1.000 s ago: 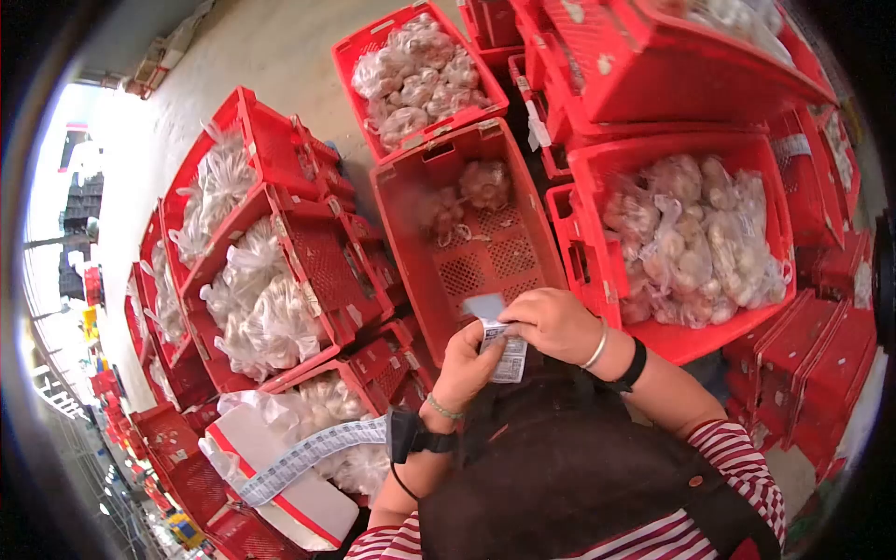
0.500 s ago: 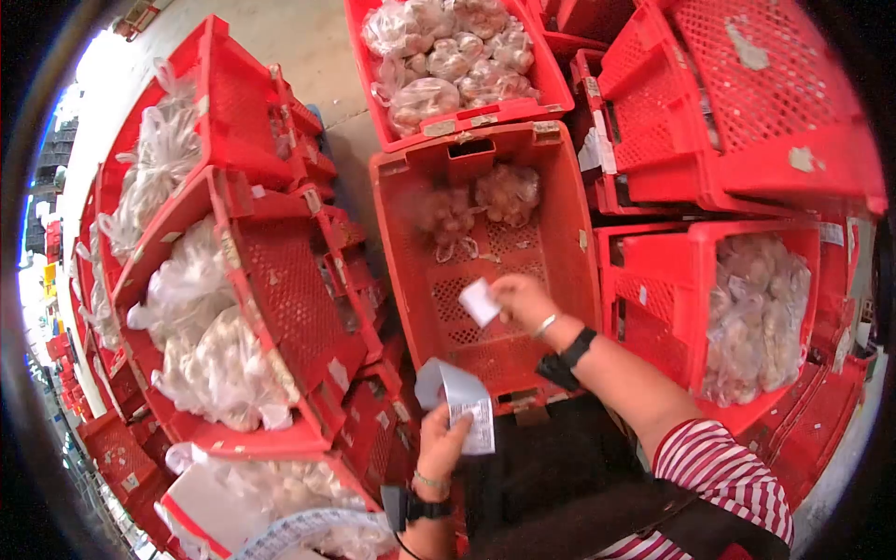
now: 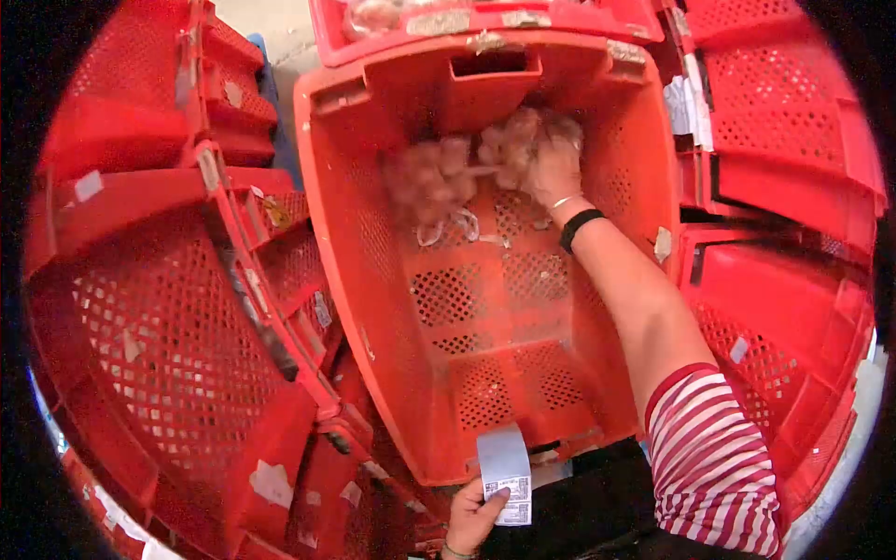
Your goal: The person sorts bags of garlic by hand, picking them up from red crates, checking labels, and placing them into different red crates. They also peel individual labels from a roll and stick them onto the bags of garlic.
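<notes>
1. My left hand [image 3: 474,515] is showing only in part, cut off by the bottom edge just below the near rim of the red crate [image 3: 364,308]; its fingers are pinching a label strip [image 3: 506,474], whose print is too small to read.
2. Inside the red crate, at its far end, two bags of garlic [image 3: 431,177] are looking blurred, so I cannot make out their contents clearly.
3. My right hand [image 3: 553,166] is reaching deep into the red crate, arm stretched over its right wall, fingers resting on the right-hand bag; whether they are gripping it, I cannot tell.
4. Right of the red crate, stacked crates [image 3: 793,140] are crowding close.
</notes>
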